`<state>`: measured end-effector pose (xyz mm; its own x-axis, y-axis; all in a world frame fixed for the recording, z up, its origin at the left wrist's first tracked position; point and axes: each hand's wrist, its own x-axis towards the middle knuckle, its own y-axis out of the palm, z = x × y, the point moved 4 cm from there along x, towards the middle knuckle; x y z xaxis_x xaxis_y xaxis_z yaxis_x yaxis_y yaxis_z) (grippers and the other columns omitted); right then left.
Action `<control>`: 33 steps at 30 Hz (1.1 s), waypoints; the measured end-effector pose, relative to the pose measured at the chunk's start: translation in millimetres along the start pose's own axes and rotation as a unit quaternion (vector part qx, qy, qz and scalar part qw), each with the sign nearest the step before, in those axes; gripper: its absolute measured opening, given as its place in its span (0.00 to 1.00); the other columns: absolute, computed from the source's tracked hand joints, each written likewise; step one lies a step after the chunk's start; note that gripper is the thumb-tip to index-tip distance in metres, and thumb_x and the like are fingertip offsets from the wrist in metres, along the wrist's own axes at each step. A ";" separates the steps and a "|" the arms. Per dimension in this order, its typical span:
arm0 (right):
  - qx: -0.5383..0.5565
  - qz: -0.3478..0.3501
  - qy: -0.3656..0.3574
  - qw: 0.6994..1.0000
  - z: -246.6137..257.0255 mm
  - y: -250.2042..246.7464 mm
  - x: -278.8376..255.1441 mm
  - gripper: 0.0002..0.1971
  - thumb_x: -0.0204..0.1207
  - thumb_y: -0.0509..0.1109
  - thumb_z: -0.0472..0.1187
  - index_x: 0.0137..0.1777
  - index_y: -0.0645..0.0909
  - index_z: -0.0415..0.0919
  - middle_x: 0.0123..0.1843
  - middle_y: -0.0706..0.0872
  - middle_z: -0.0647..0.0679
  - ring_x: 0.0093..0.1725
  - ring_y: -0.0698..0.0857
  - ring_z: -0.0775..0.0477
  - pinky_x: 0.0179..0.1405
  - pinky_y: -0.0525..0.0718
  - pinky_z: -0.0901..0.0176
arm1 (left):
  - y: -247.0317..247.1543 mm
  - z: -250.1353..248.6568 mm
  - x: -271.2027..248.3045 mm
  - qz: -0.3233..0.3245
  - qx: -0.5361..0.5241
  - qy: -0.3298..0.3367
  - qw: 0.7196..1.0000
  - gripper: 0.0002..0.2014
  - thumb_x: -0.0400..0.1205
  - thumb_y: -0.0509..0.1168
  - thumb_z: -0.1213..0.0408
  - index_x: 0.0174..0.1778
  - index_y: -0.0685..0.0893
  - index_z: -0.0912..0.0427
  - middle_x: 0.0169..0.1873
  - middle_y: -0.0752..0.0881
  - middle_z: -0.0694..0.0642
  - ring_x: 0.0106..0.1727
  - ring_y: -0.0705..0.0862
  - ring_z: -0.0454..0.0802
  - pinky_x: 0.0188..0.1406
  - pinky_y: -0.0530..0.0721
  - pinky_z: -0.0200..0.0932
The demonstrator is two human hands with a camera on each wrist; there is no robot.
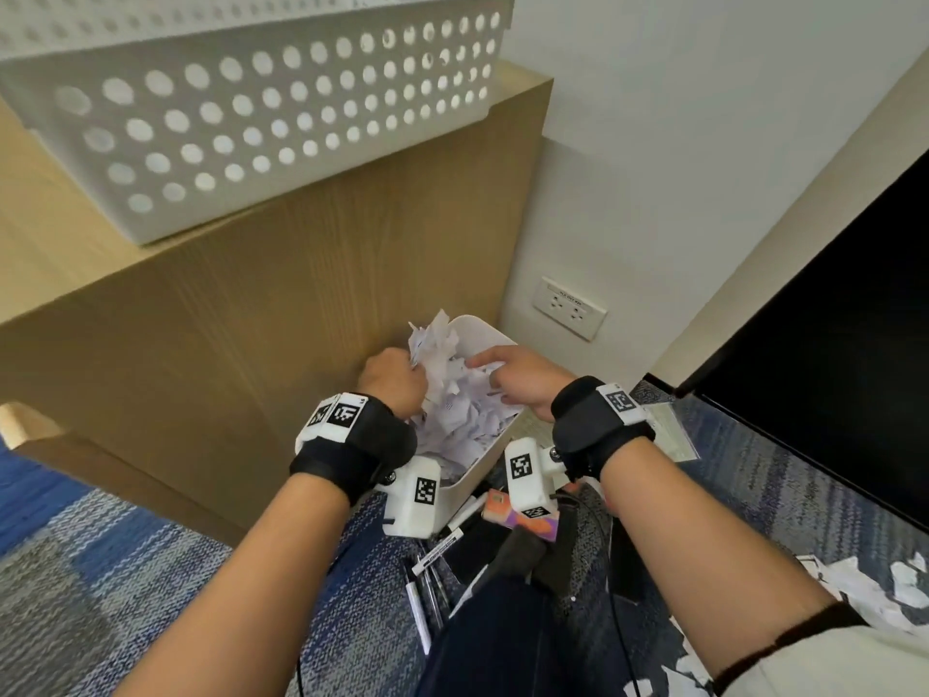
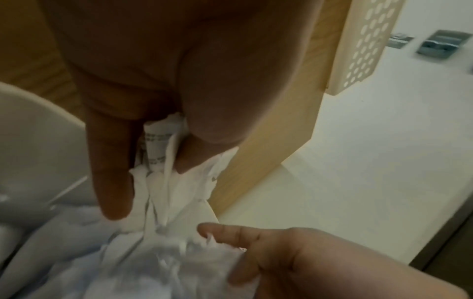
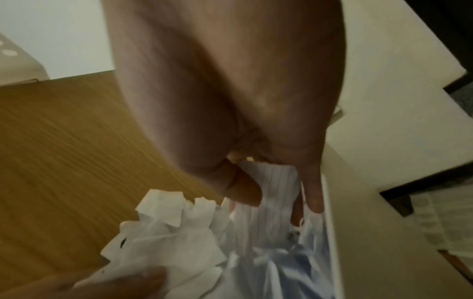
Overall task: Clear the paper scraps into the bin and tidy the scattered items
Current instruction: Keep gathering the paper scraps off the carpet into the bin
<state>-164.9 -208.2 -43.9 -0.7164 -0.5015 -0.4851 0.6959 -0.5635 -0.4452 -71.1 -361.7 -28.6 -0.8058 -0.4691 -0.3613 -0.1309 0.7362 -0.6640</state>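
We see both hands down in the white bin (image 1: 490, 339), which stands on the carpet against the side of a wooden cabinet (image 1: 261, 294) and is heaped with paper scraps (image 1: 455, 420); our left hand (image 1: 392, 382) is at the bin's left side, its grip clenched round a bunch of scraps that stick up above the knuckles, and the left wrist view shows printed paper pinched between thumb and fingers (image 2: 112, 182); our right hand (image 1: 523, 377) lies over the right side of the heap, fingers reaching into the paper, and the right wrist view shows thumb and fingers (image 3: 313, 194) closing on a lined sheet, so that grip too is grasping scraps; more scraps (image 1: 864, 591) lie loose on the carpet (image 1: 125, 570) at lower right, well apart from the bin; just in front of the bin, beside the knees, pens (image 1: 442, 543) lie scattered near an orange and purple item (image 1: 523, 520) that we cannot identify; a white perforated basket (image 1: 241, 123) sits on the cabinet's tabletop above; a wall socket (image 1: 570, 308) shows behind the bin.
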 end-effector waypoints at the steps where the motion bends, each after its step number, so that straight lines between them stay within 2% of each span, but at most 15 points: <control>1: -0.014 0.003 -0.005 1.000 0.0 -1.1 -0.5 0.26 0.77 0.56 0.26 0.70 0.80 0.48 0.69 0.78 0.44 0.56 0.81 0.46 0.45 0.79 0.62 | -1.7 -1.4 0.4 -0.007 0.013 0.003 1.000 0.15 0.83 0.59 0.61 0.51 0.84 0.69 0.48 0.88 0.66 0.48 0.88 0.66 0.52 0.88 0.56; 3: -0.004 -0.008 0.000 1.000 -3.5 -3.4 1.3 0.32 0.76 0.56 0.27 0.80 0.69 0.48 0.71 0.77 0.41 0.49 0.80 0.49 0.43 0.81 0.59 | -2.8 -2.0 0.8 -0.029 0.052 0.002 0.998 0.14 0.81 0.62 0.58 0.50 0.86 0.65 0.46 0.89 0.65 0.47 0.89 0.65 0.52 0.88 0.55; 5: -0.004 -0.020 0.001 1.000 -6.8 -7.1 1.7 0.35 0.77 0.57 0.27 0.84 0.59 0.49 0.69 0.78 0.38 0.55 0.82 0.42 0.52 0.87 0.46 | -3.5 -4.1 -0.3 -0.050 0.083 0.008 0.995 0.11 0.79 0.64 0.62 0.50 0.86 0.64 0.47 0.89 0.64 0.48 0.88 0.65 0.53 0.88 0.54; 6: -0.025 -0.032 -0.011 0.999 -7.8 -10.6 1.9 0.35 0.77 0.59 0.27 0.83 0.59 0.49 0.68 0.78 0.39 0.59 0.82 0.38 0.57 0.87 0.41 | -3.3 -4.9 -1.7 -0.056 0.096 0.011 0.994 0.10 0.78 0.64 0.65 0.51 0.86 0.63 0.49 0.88 0.65 0.50 0.88 0.66 0.55 0.87 0.54; 8: -0.075 -0.077 -0.060 0.992 -8.7 -20.0 0.0 0.32 0.75 0.62 0.25 0.78 0.69 0.47 0.62 0.81 0.41 0.57 0.83 0.38 0.56 0.88 0.41 | -0.7 -5.4 -2.0 -0.056 0.116 0.031 0.991 0.13 0.78 0.63 0.68 0.57 0.83 0.60 0.54 0.86 0.65 0.56 0.84 0.68 0.59 0.84 0.53; 10: -0.119 -0.146 -0.113 0.976 -12.1 -29.6 -2.4 0.25 0.72 0.62 0.23 0.66 0.81 0.44 0.53 0.84 0.44 0.50 0.85 0.42 0.50 0.88 0.48 | 1.8 -7.6 -4.0 -0.036 0.112 0.044 0.992 0.19 0.78 0.65 0.66 0.66 0.77 0.54 0.58 0.85 0.64 0.59 0.83 0.68 0.61 0.82 0.54; 13: -0.144 -0.211 -0.157 0.954 -24.4 -36.8 -3.6 0.21 0.70 0.61 0.23 0.54 0.88 0.42 0.47 0.86 0.46 0.45 0.85 0.47 0.48 0.84 0.59 | 4.8 -20.2 -1.8 0.014 0.136 0.075 0.988 0.31 0.78 0.68 0.60 0.77 0.66 0.47 0.63 0.83 0.63 0.63 0.82 0.68 0.64 0.80 0.54; 15: -0.122 -0.201 -0.165 0.958 -32.6 -36.7 -2.1 0.21 0.69 0.61 0.23 0.53 0.88 0.40 0.46 0.85 0.46 0.45 0.83 0.49 0.49 0.83 0.61 | 7.6 -32.7 8.7 0.037 0.204 0.092 0.974 0.35 0.75 0.71 0.58 0.78 0.66 0.47 0.66 0.81 0.61 0.65 0.81 0.64 0.64 0.80 0.51; 17: -0.051 -0.192 -0.158 0.967 -38.0 -39.5 -0.1 0.21 0.69 0.60 0.22 0.53 0.87 0.39 0.45 0.84 0.46 0.43 0.81 0.50 0.45 0.79 0.68 | 12.1 -46.6 25.0 0.046 0.258 0.109 0.959 0.36 0.72 0.75 0.58 0.76 0.70 0.46 0.71 0.78 0.58 0.67 0.80 0.60 0.65 0.80 0.50; 20: 0.058 -0.174 -0.140 0.973 -43.5 -47.4 2.4 0.19 0.71 0.62 0.21 0.54 0.85 0.40 0.44 0.85 0.46 0.42 0.82 0.52 0.43 0.80 0.70 | 28.0 -59.2 48.0 0.100 0.284 0.110 0.947 0.40 0.66 0.82 0.56 0.74 0.74 0.48 0.75 0.73 0.57 0.69 0.79 0.58 0.62 0.79 0.45; 23: 0.072 -0.147 -0.145 0.976 -47.2 -51.7 1.8 0.19 0.69 0.69 0.22 0.53 0.84 0.44 0.45 0.85 0.46 0.43 0.83 0.51 0.50 0.83 0.62 | 53.4 -50.0 62.5 0.180 0.322 0.092 0.925 0.46 0.57 0.84 0.42 0.73 0.76 0.45 0.70 0.78 0.51 0.66 0.78 0.55 0.63 0.78 0.44; 25: 0.077 -0.127 -0.152 0.977 -47.2 -52.0 0.5 0.20 0.69 0.70 0.21 0.51 0.82 0.46 0.46 0.84 0.45 0.44 0.82 0.51 0.49 0.83 0.63 | 69.1 -32.0 72.5 0.208 0.352 0.071 0.910 0.48 0.51 0.80 0.32 0.70 0.78 0.39 0.66 0.80 0.47 0.64 0.78 0.55 0.66 0.77 0.48; 28: 0.089 -0.117 -0.163 0.976 -49.2 -52.4 1.8 0.20 0.69 0.70 0.20 0.51 0.81 0.46 0.47 0.84 0.44 0.45 0.82 0.51 0.46 0.82 0.67 | 83.0 -16.9 67.7 0.231 0.339 0.049 0.911 0.38 0.61 0.79 0.38 0.67 0.79 0.44 0.65 0.80 0.48 0.63 0.78 0.56 0.63 0.74 0.46; 30: 0.090 -0.121 -0.164 0.975 -50.9 -52.8 2.3 0.19 0.69 0.70 0.21 0.51 0.83 0.46 0.47 0.85 0.43 0.45 0.82 0.50 0.49 0.83 0.64 | 91.1 -8.2 64.6 0.238 0.327 0.043 0.914 0.36 0.67 0.79 0.44 0.70 0.77 0.49 0.66 0.79 0.50 0.66 0.77 0.56 0.66 0.72 0.45; 33: 0.072 -0.120 -0.163 0.977 -51.8 -51.6 2.6 0.18 0.69 0.69 0.22 0.52 0.84 0.45 0.49 0.86 0.40 0.48 0.84 0.43 0.54 0.84 0.57 | 99.7 2.8 66.9 0.242 0.264 0.011 0.934 0.41 0.61 0.83 0.48 0.70 0.77 0.53 0.64 0.83 0.51 0.62 0.81 0.55 0.65 0.78 0.46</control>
<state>-200.1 -146.4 -61.3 -0.8523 -0.5125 -0.1049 0.5087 -0.7654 -0.3941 -136.4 -321.1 -120.8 -0.7092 -0.1300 -0.6929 0.5500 0.5129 -0.6592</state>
